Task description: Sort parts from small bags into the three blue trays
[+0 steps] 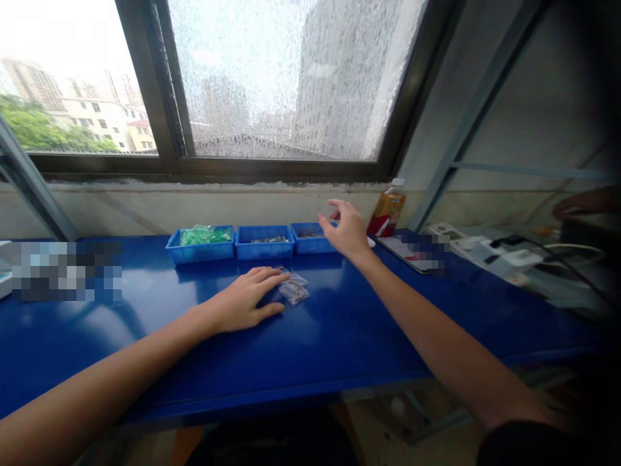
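Observation:
My left hand (255, 298) lies on the blue tabletop with its fingers stretched out. Its fingertips touch a small clear plastic bag (295, 289), whose contents are too small to make out. Raised above the table, my right hand (347, 226) has its fingers apart and holds nothing visible. It hovers by the right blue bin (313, 245) and hides part of it. The middle blue bin (264, 250) contains small metal-looking parts (272, 239). Green plastic packets (204, 235) fill the left blue bin (201, 253).
A bottle of amber drink (388, 210) stands at the back right, with a phone-like flat device (410, 254) before it. Power strips and cables (504, 254) lie farther right. Metal frame posts (33, 184) rise at both sides. A window sits behind the table (315, 349).

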A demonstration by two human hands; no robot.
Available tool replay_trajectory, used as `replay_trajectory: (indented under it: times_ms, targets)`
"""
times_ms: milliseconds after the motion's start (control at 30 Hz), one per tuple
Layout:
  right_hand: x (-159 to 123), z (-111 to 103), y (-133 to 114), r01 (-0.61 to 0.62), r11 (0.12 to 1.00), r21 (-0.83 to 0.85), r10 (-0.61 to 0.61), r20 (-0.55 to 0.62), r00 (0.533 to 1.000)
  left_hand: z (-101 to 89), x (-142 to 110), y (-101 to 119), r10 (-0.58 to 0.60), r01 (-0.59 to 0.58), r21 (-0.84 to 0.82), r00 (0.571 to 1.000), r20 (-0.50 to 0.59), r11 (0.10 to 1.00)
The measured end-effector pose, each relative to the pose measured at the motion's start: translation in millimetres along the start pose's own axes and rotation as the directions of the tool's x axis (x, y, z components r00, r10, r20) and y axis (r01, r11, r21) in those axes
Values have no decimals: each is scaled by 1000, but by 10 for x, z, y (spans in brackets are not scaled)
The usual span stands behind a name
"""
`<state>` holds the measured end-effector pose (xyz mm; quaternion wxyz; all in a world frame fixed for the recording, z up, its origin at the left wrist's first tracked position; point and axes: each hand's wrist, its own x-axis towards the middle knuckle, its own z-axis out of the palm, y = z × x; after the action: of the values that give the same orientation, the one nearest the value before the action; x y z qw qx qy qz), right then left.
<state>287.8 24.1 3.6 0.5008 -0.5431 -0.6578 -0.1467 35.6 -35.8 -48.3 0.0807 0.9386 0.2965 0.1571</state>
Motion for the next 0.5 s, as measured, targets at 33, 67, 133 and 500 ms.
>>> replay_trajectory:
  times_ms: [33,67,133,500]
  targets:
    - [12,35,87,-45,998,-37,47,50,998,11,0,-3,-25,25,8,999,43,1000]
    - [7,63,146,-92,994,-57,96,86,992,13,-2,-6,-54,53,17,996,77,998]
    - [-38,84,171,-137,990,-45,142,125,982,-5,-10,-17,-110,106,41,988,108,994]
    - [-479,-57,-494,220,956,196,-291,747,598,-78,-51,-101,-219,211,212,976,16,954]
